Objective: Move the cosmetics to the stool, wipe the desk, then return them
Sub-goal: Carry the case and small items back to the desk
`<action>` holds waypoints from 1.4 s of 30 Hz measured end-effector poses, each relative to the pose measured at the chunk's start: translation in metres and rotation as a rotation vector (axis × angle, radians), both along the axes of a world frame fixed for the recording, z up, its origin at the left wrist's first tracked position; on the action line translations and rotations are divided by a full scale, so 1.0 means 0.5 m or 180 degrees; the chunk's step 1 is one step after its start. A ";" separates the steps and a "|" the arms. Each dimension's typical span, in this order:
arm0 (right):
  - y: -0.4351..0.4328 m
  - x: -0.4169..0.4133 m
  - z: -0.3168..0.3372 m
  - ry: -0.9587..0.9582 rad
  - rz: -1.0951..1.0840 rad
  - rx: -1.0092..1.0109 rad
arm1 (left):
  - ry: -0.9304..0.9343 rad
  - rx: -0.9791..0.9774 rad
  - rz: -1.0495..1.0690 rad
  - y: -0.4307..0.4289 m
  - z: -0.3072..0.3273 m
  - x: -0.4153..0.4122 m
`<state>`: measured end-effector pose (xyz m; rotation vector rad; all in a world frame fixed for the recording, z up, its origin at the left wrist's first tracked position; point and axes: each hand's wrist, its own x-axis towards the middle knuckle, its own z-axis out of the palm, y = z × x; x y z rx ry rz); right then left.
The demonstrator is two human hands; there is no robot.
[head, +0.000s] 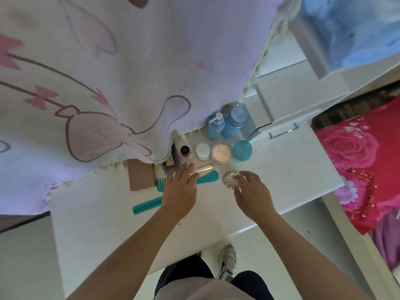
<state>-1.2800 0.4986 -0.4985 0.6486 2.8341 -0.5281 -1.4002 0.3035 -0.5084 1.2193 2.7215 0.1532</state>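
Hands (180, 191) reach over white desk (281, 169) beneath draped pink blanket (129, 61).

Desk (281, 174): white.
Pump bottle (216, 128): blue.
Hanging cloth (151, 61): lilac, pink bows.
Bedspread (368, 169): red, rose print.
My trousers (184, 276): dark.

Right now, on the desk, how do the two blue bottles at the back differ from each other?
The pump bottle has a white pump head on top; the capped bottle ends in a wide blue cap. The pump bottle looks slimmer, the capped bottle broader. The pump bottle stands on the left, the capped bottle on the right. Both are blue, standing on their bases, side by side at the back of the desk.
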 end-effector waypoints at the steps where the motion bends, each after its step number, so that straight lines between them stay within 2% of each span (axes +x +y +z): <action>1: 0.004 0.001 0.016 0.0047 0.0040 0.0021 | 0.0084 0.0110 0.0055 -0.010 0.019 0.002; 5: 0.011 -0.003 0.075 0.0496 0.0360 0.0212 | 0.0282 0.0388 0.0657 -0.069 0.111 0.021; 11: -0.084 -0.059 0.123 0.1436 0.1223 0.0022 | 0.1178 0.0515 0.1931 -0.205 0.237 0.152; 14: -0.219 -0.077 0.164 0.1659 0.1847 -0.0210 | 0.1488 0.0297 0.2733 -0.313 0.311 0.273; 19: -0.498 -0.026 0.274 0.2097 0.2865 -0.0674 | 0.1559 -0.0513 0.4079 -0.527 0.458 0.490; 23: -0.728 0.063 0.356 0.2236 0.3713 -0.1029 | 0.1954 -0.0479 0.4858 -0.686 0.537 0.684; 26: -0.904 0.156 0.396 0.2409 0.4257 -0.1208 | 0.2176 -0.0508 0.5400 -0.795 0.561 0.835; 29: -1.086 0.266 0.415 0.2482 0.4765 -0.1277 | 0.2152 -0.0612 0.5896 -0.904 0.557 0.982; 34: -1.381 0.463 0.429 0.2284 0.5484 -0.1157 | 0.2026 -0.0699 0.6427 -1.093 0.535 1.204; 38: -1.548 0.586 0.443 0.2245 0.5800 -0.1125 | 0.1842 -0.0798 0.6697 -1.238 0.533 1.326; 42: -1.658 0.644 0.450 0.2133 0.5983 -0.0975 | 0.1679 -0.0773 0.6842 -1.354 0.537 1.378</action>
